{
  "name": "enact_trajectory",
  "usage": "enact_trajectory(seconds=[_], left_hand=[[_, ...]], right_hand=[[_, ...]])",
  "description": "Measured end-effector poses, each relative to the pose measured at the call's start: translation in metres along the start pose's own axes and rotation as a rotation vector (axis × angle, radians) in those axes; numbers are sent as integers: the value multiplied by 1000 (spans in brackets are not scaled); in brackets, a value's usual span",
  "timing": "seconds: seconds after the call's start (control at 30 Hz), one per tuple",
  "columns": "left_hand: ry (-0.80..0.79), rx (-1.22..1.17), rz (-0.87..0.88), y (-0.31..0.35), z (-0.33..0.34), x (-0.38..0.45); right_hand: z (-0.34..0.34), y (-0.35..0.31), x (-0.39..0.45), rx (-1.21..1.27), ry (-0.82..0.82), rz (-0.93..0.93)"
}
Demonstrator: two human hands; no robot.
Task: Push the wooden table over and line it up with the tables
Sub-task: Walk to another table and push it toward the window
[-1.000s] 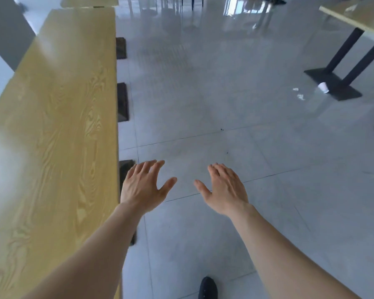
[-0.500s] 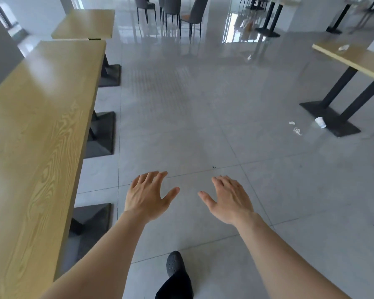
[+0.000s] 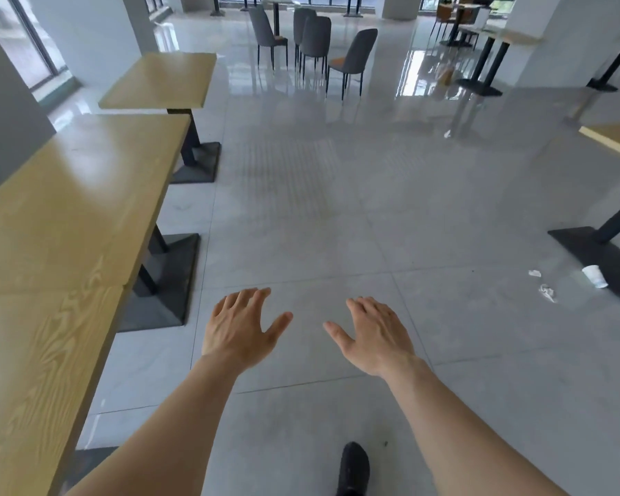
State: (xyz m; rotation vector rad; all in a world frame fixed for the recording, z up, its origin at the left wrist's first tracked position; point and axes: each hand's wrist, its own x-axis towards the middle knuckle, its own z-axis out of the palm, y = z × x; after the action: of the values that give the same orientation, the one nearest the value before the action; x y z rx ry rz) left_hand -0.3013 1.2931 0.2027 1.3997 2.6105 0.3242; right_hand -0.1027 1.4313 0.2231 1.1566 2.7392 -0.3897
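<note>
Both hands are spread open and grasp nothing: the left hand (image 3: 242, 325) and the right hand (image 3: 374, 334) hang palm-down over the bare tiled floor (image 3: 337, 227), touching no furniture. A row of wooden tables (image 3: 68, 209) runs along the left edge, and a smaller wooden table (image 3: 162, 80) stands apart beyond its far end, slightly out of line; this is probably the one to push, though another tabletop (image 3: 616, 137) shows at the right edge. The glossy tiles look slick, so a hard shove could make the pedestal base (image 3: 197, 162) skid askew or tip. A paper cup (image 3: 595, 276) lies on the floor at the right, well clear.
</note>
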Motion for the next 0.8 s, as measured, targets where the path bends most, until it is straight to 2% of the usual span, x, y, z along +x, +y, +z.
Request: enact_trajectory(seconds=[0.2,0.47,0.8], left_hand=[[15,9,-56,17,5,180],[40,-7,-119,40,-26,406],[75,-39,-191,-23,-28,689]], right_hand=[[-46,51,188,9,11,-41],[-135,95,421,16,-2,-107],[-180,83,727,-18,-20,-200]])
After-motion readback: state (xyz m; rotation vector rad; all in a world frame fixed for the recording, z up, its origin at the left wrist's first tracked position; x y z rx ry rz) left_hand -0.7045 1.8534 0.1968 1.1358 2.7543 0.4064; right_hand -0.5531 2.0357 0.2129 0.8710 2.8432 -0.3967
